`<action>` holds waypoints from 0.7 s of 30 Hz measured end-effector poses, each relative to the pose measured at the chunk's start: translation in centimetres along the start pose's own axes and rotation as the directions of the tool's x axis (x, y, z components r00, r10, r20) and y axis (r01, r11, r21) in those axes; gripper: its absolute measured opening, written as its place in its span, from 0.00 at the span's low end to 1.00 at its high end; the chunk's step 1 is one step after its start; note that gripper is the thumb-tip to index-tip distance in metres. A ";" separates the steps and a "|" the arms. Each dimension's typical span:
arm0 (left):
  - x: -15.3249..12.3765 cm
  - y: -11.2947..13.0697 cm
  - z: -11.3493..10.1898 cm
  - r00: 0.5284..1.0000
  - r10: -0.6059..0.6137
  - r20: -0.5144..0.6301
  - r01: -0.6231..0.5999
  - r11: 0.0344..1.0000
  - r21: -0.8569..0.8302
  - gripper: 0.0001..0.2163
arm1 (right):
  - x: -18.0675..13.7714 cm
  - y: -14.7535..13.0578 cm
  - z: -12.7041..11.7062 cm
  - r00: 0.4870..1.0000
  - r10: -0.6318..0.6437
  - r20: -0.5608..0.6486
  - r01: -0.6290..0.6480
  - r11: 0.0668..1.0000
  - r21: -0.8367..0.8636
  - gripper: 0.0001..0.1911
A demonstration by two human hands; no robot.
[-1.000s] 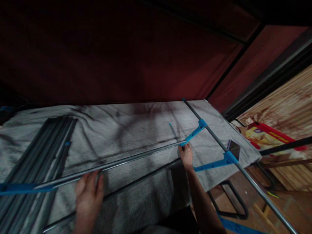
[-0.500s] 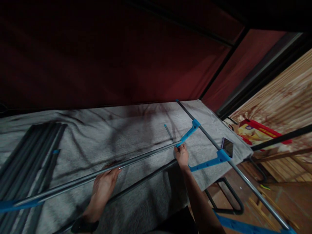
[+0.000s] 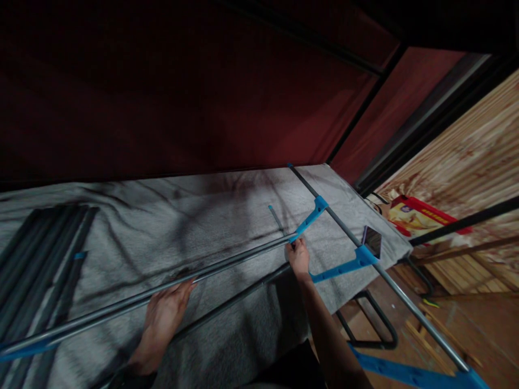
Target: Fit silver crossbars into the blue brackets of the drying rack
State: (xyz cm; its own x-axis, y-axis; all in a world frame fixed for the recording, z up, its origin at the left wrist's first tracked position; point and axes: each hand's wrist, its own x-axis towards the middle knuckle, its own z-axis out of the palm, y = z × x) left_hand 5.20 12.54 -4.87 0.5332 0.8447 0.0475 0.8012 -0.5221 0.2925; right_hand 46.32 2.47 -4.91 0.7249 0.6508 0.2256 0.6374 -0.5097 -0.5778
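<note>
My left hand (image 3: 168, 310) is closed round a long grey metal tube (image 3: 227, 263) that crosses the view from lower left to centre. A second tube runs close beside it. At their right end, my right hand (image 3: 299, 259) grips under a blue plastic bracket (image 3: 308, 218); its fingertips are partly hidden. The bracket joins a cross tube (image 3: 344, 229) slanting from the back to lower right. Another blue bracket (image 3: 344, 268) branches off that cross tube, just right of my right hand. A short blue-tipped rod (image 3: 276, 216) sticks up behind the hand.
Several dark grey tubes (image 3: 38, 265) lie together at the left on the grey cloth (image 3: 162, 216). A phone (image 3: 372, 241) lies near the right edge. Beyond it are a red and yellow box (image 3: 425, 215) and a black metal frame (image 3: 377, 324) over the tiled floor.
The whole scene has shifted slightly left in view. Both hands keep their hold on the tube and the bracket, with little other change.
</note>
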 end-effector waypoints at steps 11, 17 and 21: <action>0.5 1.2 -1.8 0.988 -0.023 0.155 0.016 0.999 0.046 0.25 | -0.1 0.1 0.2 1.000 0.018 -0.011 -0.018 1.000 0.005 0.09; 0.5 1.4 -2.3 0.989 -0.002 0.151 -0.004 0.999 0.041 0.26 | -0.1 0.2 0.3 1.000 0.005 -0.019 -0.004 1.000 0.019 0.09; 0.7 1.6 -3.0 0.980 -0.020 0.198 0.013 0.999 0.038 0.27 | 0.0 0.4 0.3 1.000 -0.002 -0.023 0.003 1.000 0.028 0.10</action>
State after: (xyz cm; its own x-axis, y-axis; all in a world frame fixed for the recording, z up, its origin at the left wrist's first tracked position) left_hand 6.04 12.61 -1.51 0.5600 0.8150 -0.1489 0.8178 -0.5151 0.2565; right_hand 46.45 2.47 -5.37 0.7292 0.6389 0.2451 0.6321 -0.4916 -0.5990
